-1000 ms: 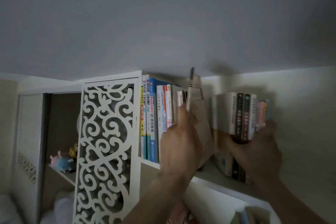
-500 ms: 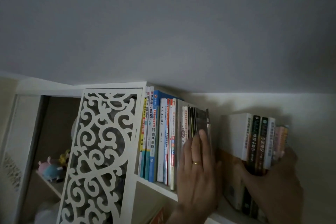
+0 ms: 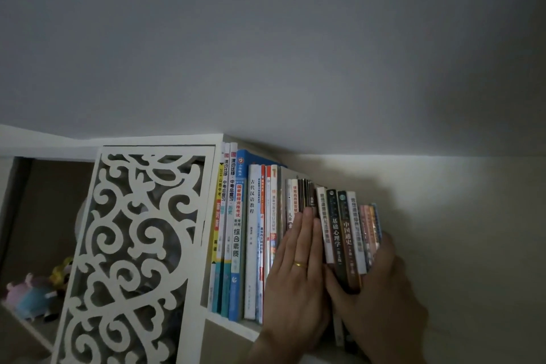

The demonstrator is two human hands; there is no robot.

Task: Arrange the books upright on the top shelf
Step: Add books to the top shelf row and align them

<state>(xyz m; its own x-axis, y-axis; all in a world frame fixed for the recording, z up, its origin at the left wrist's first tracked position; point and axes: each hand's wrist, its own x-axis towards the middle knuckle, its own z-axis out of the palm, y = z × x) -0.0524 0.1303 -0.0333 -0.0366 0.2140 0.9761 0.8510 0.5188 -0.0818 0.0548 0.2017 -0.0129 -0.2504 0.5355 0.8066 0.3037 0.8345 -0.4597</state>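
The books (image 3: 295, 233) stand upright in 1 close row on the top shelf (image 3: 227, 320), a white board just under the pale, matte ceiling (image 3: 266, 38). Their spines are thin and glossy at the left: white, yellow, blue and red. The spines at the right end are thicker and duller, in black, brown and cream.

The left hand (image 3: 295, 272) lies flat on the spines in the middle of the row, fingers straight and close together, holding nothing. It wears a smooth gold ring (image 3: 300, 264). The right hand (image 3: 381, 289) wraps the right end of the row, thumb on the dark spines and fingers curled round the far side of the last books. The 2 hands touch at their inner edges.

Left of the books a white fretwork panel (image 3: 133, 245) of curling scrolls fronts the next bay. Further left, soft pastel plush toys (image 3: 32, 295) sit in an open bay.
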